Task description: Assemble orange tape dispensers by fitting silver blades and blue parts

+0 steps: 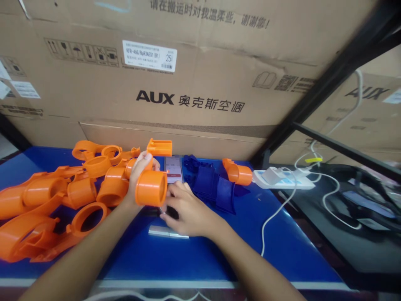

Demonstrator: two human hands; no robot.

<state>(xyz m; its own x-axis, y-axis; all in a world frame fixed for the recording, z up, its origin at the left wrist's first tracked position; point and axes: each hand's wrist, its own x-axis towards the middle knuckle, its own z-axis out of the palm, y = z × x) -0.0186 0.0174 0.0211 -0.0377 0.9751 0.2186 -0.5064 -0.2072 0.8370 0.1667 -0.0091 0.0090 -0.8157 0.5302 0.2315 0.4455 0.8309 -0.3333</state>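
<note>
Orange part [151, 188] gripped in my left hand [138, 173] over the blue worktop [194, 261]

From my end I see the left hand grasping the orange part, its round cup facing my right hand [186, 209]. The right hand's fingers are bent close to that cup; I cannot tell whether they are clenched on anything. A silver bar [168, 232] lies on the worktop just beside the right hand, and a phone [173, 169] lies beyond both hands. I have a heap of orange pieces [79, 192] on the left, dark blue pieces [216, 186] to the right, then a separate orange piece [239, 173] near a white power strip [283, 178]
</note>
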